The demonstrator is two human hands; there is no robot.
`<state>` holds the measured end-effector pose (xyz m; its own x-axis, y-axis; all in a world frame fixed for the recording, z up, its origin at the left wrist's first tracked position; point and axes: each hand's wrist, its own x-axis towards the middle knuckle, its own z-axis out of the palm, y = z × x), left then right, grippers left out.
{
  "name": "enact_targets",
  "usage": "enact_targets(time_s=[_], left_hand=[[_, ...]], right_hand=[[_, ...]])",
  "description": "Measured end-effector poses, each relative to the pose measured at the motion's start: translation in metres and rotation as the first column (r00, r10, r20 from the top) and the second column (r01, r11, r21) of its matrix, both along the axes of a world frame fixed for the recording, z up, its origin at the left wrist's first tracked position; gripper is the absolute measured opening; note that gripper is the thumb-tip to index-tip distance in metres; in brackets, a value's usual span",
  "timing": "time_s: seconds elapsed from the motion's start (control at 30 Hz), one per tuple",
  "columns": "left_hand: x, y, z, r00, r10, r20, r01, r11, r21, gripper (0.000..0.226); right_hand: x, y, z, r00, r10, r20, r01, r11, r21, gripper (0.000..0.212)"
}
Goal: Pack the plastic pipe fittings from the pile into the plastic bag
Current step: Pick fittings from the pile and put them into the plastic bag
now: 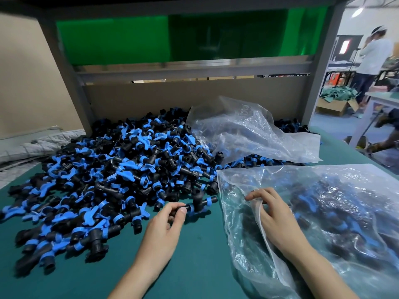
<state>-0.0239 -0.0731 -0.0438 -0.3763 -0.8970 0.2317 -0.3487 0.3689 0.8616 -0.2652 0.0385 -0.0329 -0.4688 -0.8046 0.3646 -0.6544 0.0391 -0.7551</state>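
Observation:
A big pile of black and blue plastic pipe fittings (112, 169) covers the left and middle of the green table (194, 255). My left hand (166, 225) pinches the end of one black T-shaped fitting (199, 202) at the pile's near edge. At the right lies a clear plastic bag (336, 212) with many fittings inside. My right hand (274, 214) grips the bag's open left edge and holds the mouth up.
A second, crumpled clear bag (248, 130) lies behind on the pile. A grey shelf frame (71, 83) with a cardboard back panel closes the far side. Folded grey cloth (32, 145) sits at far left. A person (375, 57) stands in the background right.

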Motion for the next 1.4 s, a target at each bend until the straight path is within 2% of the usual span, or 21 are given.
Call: enact_targets(time_s=[0.13, 0.27, 0.5, 0.67, 0.8, 1.03, 1.4], left_hand=[[-0.005, -0.003, 0.005, 0.959, 0.096, -0.268, -0.016, 0.958, 0.287, 0.041], [-0.005, -0.006, 0.008, 0.913, 0.17, -0.372, 0.001, 0.909, 0.417, 0.047], [-0.005, -0.006, 0.009, 0.901, 0.156, -0.404, 0.036, 0.903, 0.429, 0.041], [-0.002, -0.009, 0.011, 0.874, 0.131, -0.468, 0.108, 0.886, 0.45, 0.014], [0.001, -0.013, 0.009, 0.832, 0.167, -0.529, 0.147, 0.853, 0.501, 0.02], [0.002, -0.019, 0.008, 0.76, 0.232, -0.607, 0.183, 0.82, 0.542, 0.017], [0.003, -0.019, 0.006, 0.787, 0.17, -0.593, 0.213, 0.827, 0.52, 0.017]], right_hand=[[-0.001, -0.001, -0.001, 1.0, -0.004, 0.005, 0.004, 1.0, 0.006, 0.023], [0.0, -0.001, -0.001, 1.0, -0.003, 0.007, 0.003, 1.0, 0.006, 0.023], [0.0, -0.001, 0.0, 1.0, 0.0, 0.011, 0.0, 1.0, 0.009, 0.021], [0.0, 0.0, 0.0, 1.0, -0.002, 0.008, 0.001, 1.0, 0.013, 0.022], [0.0, -0.001, 0.0, 1.0, -0.008, 0.013, 0.008, 1.0, 0.017, 0.021], [0.0, 0.0, 0.0, 1.0, -0.007, 0.02, 0.006, 1.0, 0.014, 0.022], [0.001, 0.001, 0.001, 0.999, -0.011, 0.037, 0.011, 1.0, 0.011, 0.022]])
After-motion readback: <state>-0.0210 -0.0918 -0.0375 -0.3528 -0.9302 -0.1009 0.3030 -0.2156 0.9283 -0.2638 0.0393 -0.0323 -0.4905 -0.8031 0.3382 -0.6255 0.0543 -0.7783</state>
